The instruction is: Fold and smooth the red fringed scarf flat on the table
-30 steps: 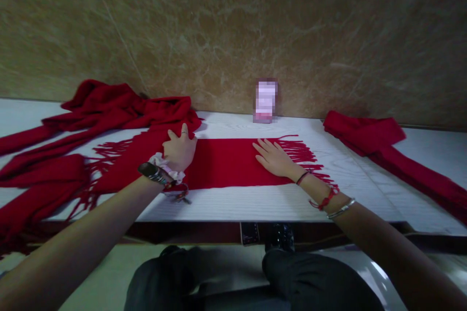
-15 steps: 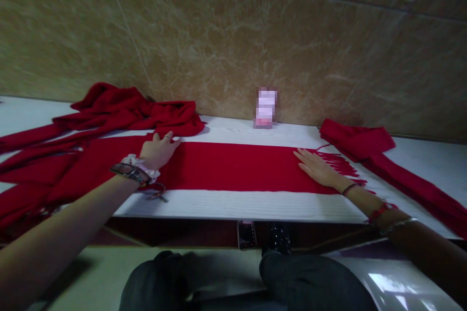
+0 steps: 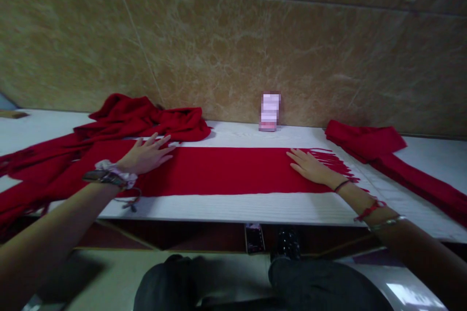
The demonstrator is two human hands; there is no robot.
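A red scarf lies flat along the white tabletop, its fringe spread at the right end. My left hand is over the left part of the scarf with its fingers spread. Flat on the cloth just inside the fringe rests my right hand, fingers stretched out. Behind my left hand, a crumpled pile of red cloth is heaped, with more bunched fabric trailing to the left edge. To the right of the fringe is a folded red scarf that runs to the right edge.
A blurred-out pinkish box-like object stands against the brown marbled wall. Below the table edge, a phone and a shiny dark bottle-like object show near my knees. A wooden piece lies at the far left.
My left hand has moved left along the scarf, and its fingers are more spread. My right hand stays flat near the fringe. The whole view has shifted slightly.
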